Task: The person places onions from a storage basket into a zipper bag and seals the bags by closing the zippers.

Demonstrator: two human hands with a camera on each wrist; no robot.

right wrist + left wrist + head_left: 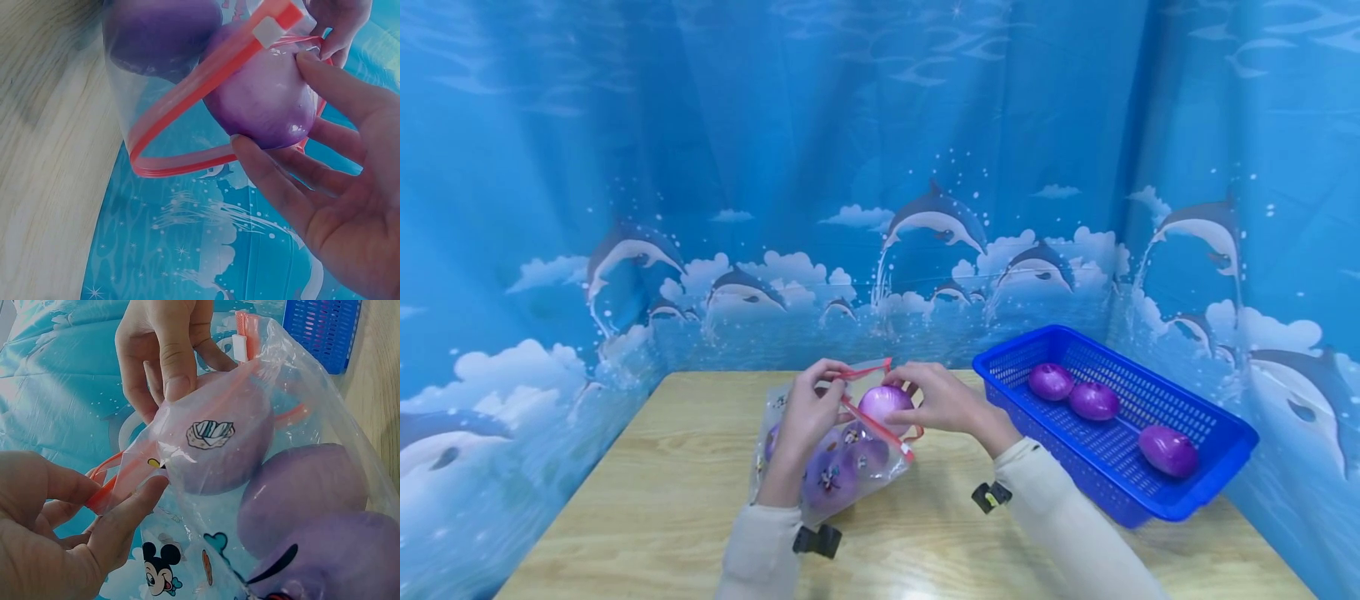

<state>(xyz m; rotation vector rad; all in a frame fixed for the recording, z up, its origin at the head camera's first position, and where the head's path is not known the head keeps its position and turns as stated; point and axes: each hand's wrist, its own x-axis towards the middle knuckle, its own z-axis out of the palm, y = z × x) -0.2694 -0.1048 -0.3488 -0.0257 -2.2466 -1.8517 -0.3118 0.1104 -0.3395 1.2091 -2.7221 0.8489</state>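
Inside zip bag (820, 467): purple onions (886, 403).

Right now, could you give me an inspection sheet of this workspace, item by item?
Surface: light wooden table, partly bare.
Job's things: clear zip bag with red seal and cartoon prints, holding several purple onions; one purple onion sits at the bag's open mouth.
Clutter: blue plastic basket at the table's right side, with three purple onions inside.
Grippers: left hand pinches the bag's red rim; right hand grips the onion at the mouth.
Cables: nothing seen; a small black clip-like device shows on each wrist.
Surroundings: blue dolphin-print curtain encloses the table on three sides.
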